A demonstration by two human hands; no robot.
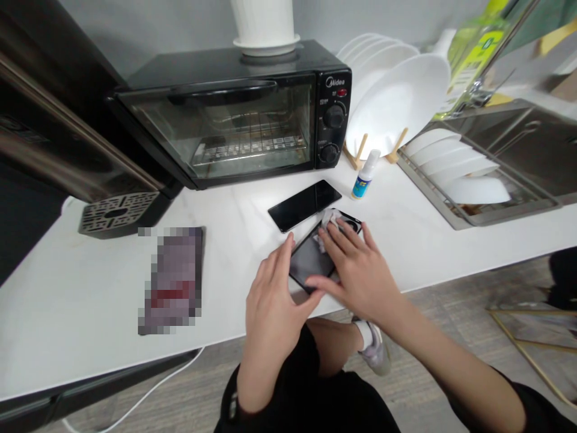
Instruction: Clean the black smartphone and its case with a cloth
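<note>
A phone case (312,257) with a dark rim and a greyish back lies slantwise on the counter near its front edge. My left hand (276,294) holds its near-left end between thumb and fingers. Under the fingertips of my right hand (360,267), a crumpled white tissue (331,220) is pressed onto the far part of the case. The right thumb rests across the case's near edge. Just behind the case lies a black phone (305,205), screen up. A small white spray bottle (365,175) with a blue and yellow label stands upright beyond it, to the right.
A black toaster oven (252,129) stands at the back, a white pot (265,24) on top. White plates (396,96) lean in a wooden rack. Right is a sink (536,129) with dishes in a wire basket. A pixelated flat object (174,279) and a drip tray (118,213) are left.
</note>
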